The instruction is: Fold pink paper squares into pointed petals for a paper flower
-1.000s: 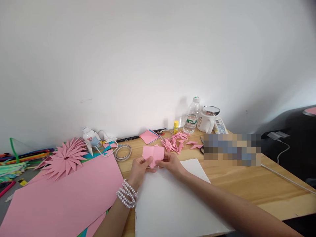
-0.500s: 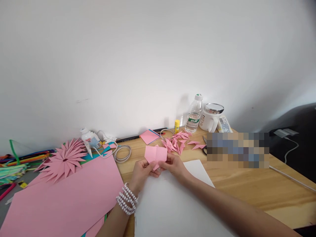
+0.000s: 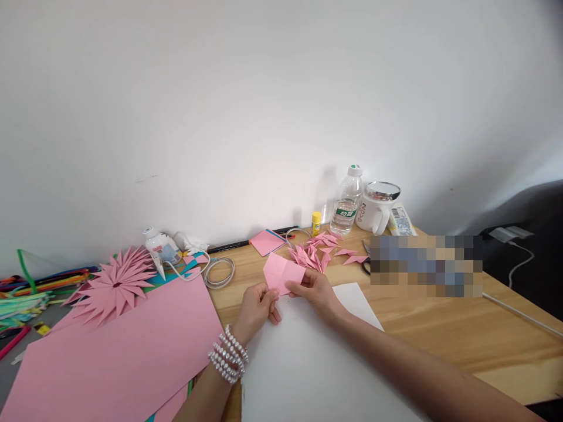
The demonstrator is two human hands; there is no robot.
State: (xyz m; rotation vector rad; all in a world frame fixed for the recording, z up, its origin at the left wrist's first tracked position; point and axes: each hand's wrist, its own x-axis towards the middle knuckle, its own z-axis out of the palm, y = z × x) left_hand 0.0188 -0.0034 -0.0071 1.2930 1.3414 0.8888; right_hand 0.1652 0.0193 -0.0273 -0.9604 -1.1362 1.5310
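Observation:
Between my two hands is a small creased piece of pink paper, held above the far part of a white board. My left hand, with beaded bracelets at the wrist, pinches its lower left corner between thumb and fingers. My right hand grips the right side, thumb on top and fingers behind. Just beyond the paper lies a pile of folded pink paper pieces. A pink paper square rests near the wall.
At left, a pink folded-paper wheel lies over large pink sheets, beside a white glue bottle. A coiled cable sits nearby. Along the back right stand a glue stick, water bottle and mug. Scissors are partly hidden by blurring.
The pink paper has turned clockwise and tilted in my hands. My left hand has shifted down to its lower left corner, while my right hand has moved slightly right with the paper.

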